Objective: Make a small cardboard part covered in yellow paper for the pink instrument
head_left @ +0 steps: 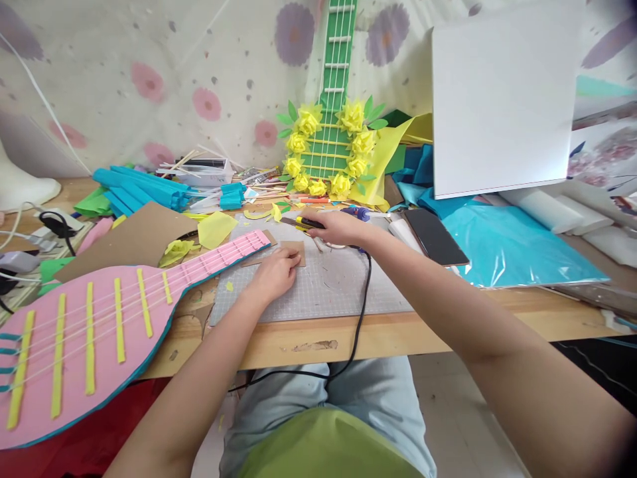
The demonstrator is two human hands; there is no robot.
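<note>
My left hand point(277, 272) is closed, its fingertips on a small brown cardboard piece point(297, 249) that lies on the grey cutting mat point(318, 302). Just beyond it, my right hand point(339, 227) grips a black and yellow utility knife point(309, 222), whose narrow end points left above the mat. To the left lies a pink toy guitar point(104, 332) with yellow strips and white strings, its neck reaching close to my left hand. A glue gun point(357, 213) with a blue part sits behind my right wrist, partly hidden.
A green toy guitar point(326, 149) ringed with yellow paper flowers leans on the back wall. Blue crepe paper point(144, 189) and a large cardboard sheet point(134, 236) lie left. A white board point(502, 99) and wrapped blue paper point(517, 245) are right. A black cable point(365, 292) hangs over the table edge.
</note>
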